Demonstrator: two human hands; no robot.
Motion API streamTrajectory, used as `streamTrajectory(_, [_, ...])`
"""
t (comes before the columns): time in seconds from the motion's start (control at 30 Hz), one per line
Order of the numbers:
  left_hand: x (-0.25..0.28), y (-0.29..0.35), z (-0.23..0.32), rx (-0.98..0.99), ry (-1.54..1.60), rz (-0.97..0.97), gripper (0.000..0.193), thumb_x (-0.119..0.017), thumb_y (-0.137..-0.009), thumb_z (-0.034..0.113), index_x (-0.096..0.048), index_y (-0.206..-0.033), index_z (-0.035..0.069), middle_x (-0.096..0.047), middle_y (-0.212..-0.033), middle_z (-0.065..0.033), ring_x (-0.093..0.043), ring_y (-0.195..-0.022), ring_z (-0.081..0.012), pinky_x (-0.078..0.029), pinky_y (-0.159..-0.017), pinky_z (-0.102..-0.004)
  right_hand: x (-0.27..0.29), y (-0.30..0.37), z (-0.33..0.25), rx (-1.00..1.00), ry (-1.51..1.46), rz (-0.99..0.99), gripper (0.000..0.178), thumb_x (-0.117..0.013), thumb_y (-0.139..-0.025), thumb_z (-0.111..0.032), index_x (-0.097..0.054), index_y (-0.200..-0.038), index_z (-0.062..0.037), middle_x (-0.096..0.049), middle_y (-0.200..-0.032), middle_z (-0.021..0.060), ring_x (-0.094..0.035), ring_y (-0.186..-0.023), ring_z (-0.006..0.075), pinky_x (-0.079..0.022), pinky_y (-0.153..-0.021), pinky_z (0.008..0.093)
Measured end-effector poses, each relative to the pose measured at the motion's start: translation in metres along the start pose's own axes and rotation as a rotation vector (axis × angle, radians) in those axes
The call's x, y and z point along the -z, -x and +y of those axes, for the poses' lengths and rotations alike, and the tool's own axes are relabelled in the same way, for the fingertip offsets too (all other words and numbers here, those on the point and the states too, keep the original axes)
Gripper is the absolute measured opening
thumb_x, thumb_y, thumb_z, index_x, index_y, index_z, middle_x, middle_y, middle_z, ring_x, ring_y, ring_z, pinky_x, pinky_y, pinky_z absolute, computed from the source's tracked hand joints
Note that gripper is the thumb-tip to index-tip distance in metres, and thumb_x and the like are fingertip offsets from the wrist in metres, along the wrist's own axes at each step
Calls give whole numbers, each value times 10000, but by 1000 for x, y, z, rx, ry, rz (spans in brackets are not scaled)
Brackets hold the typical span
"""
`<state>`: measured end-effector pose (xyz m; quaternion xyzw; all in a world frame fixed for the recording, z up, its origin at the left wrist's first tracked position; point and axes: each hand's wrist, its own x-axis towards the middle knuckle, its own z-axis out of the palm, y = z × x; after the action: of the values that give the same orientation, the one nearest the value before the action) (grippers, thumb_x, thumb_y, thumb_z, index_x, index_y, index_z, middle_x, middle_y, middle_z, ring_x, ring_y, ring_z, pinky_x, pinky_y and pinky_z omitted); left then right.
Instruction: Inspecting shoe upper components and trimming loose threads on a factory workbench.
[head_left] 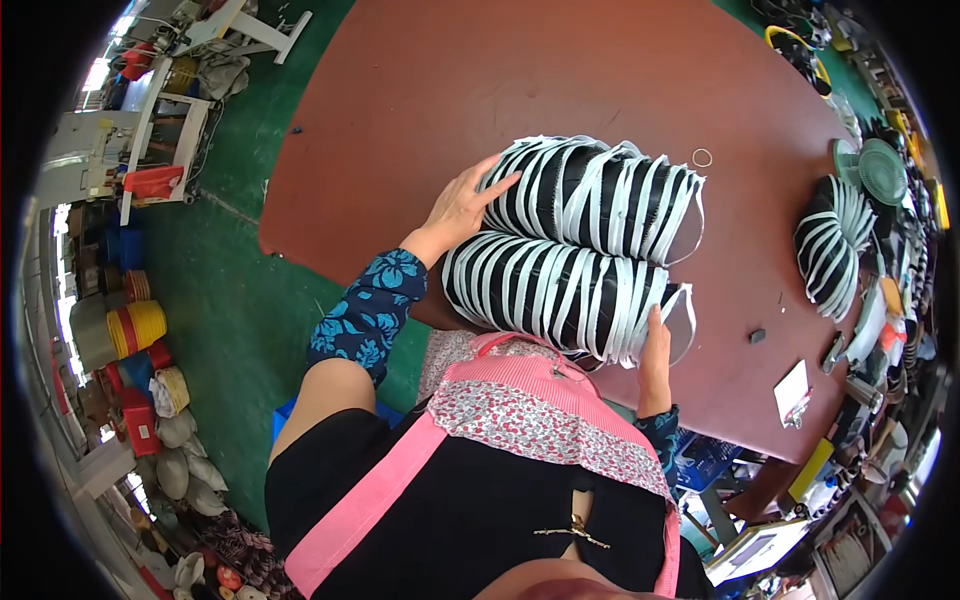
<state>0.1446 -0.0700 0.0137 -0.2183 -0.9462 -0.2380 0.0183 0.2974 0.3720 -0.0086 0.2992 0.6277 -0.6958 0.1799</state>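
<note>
Two thick bundles of black, curved pieces with white strips between them lie side by side on the table in front of me. My left hand (462, 208) is against the left end of the far bundle (600, 200), its fingers spread and stretched over the strips. At the right end of the near bundle (550, 295) is my right hand (655, 362), with one finger or the thumb straight up against it and the other fingers mostly hidden. Loose loops of white strip hang from the right ends of both bundles.
The brown table (400, 100) has a similar bundle (835, 245) at its right edge, beside a green round stand (882, 172). A clipboard with paper (793, 393), a small dark piece (757, 336) and a thin ring (702, 157) lie on it. Sewing machines and containers stand left.
</note>
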Motion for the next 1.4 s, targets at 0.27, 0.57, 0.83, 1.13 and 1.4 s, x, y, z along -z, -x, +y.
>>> streamTrajectory(0.27, [-14, -23, 58, 292, -34, 192, 490, -735, -1028, 428, -679, -1378, 90, -547, -1572, -217, -549, -1425, -440, -496, -1136, -558, 8, -2, 21, 3, 19, 33, 639, -535, -1173, -467, -685, -1394, 114, -763, -1298, 178, -715, -1167, 233, -534, -1023, 366])
streamTrajectory(0.57, [-21, -60, 112, -115, -236, 107, 802, -570, -984, -43, -454, -1709, 281, -379, -1704, -222, -458, -1517, -440, -383, -1255, -624, 29, 8, 20, 169, 56, 44, 570, -581, -1160, -413, -724, -1310, 118, -798, -1189, 170, -761, -1047, 217, -569, -952, 351])
streamTrajectory(0.83, [-38, -68, 145, -56, -329, 138, 481, -673, -1027, 198, -663, -1506, 236, -479, -1657, -210, -533, -1471, -415, -400, -1217, -619, 52, 19, 15, 267, 198, 44, 511, -610, -1148, -396, -729, -1324, 69, -804, -1185, 152, -737, -1085, 214, -545, -992, 365])
streamTrajectory(1.13, [-78, -97, 190, 24, -230, 236, 586, -748, -954, 271, -555, -1450, 29, -581, -1520, -249, -549, -1397, -452, -435, -1194, -558, 77, 28, 13, 338, 208, -15, 510, -657, -1117, -381, -689, -1395, 45, -792, -1263, 244, -755, -1205, 347, -538, -1049, 412])
streamTrajectory(1.4, [-88, -123, 222, -167, -239, 146, 302, -689, -970, 98, -740, -1266, 130, -530, -1579, -231, -532, -1412, -449, -448, -1162, -564, 98, 30, 3, 416, 205, -46, 464, -673, -1108, -396, -666, -1304, 25, -768, -1119, 308, -755, -1093, 471, -562, -938, 462])
